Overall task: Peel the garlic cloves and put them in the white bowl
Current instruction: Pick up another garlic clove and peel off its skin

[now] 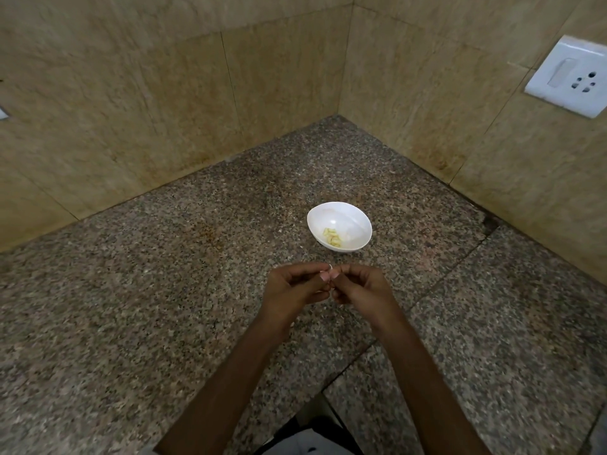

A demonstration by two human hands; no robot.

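Bowl: white oval bowl (353, 221) on speckled granite counter (164, 290), holds peeled yellowish cloves (333, 238).
Clove: small pale garlic clove (330, 267), mostly hidden between both hands, near the bowl's front.
Left: left hand (292, 287) curled, thumb and forefinger pinching it.
Right: right hand (361, 287) curled likewise, pinching the other side.
Handling: probably light, firm, papery-skinned, slippery once bare; best held by the ends.

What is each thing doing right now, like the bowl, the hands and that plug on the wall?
white bowl: upright on the counter, mostly unfilled.
peeled cloves: small pile inside the bowl.
garlic clove: mostly hidden; peeled or not, cannot tell.
left hand: fingers curled, pinching the garlic clove.
right hand: fingers curled, pinching the same clove.
wall socket: nothing plugged in.
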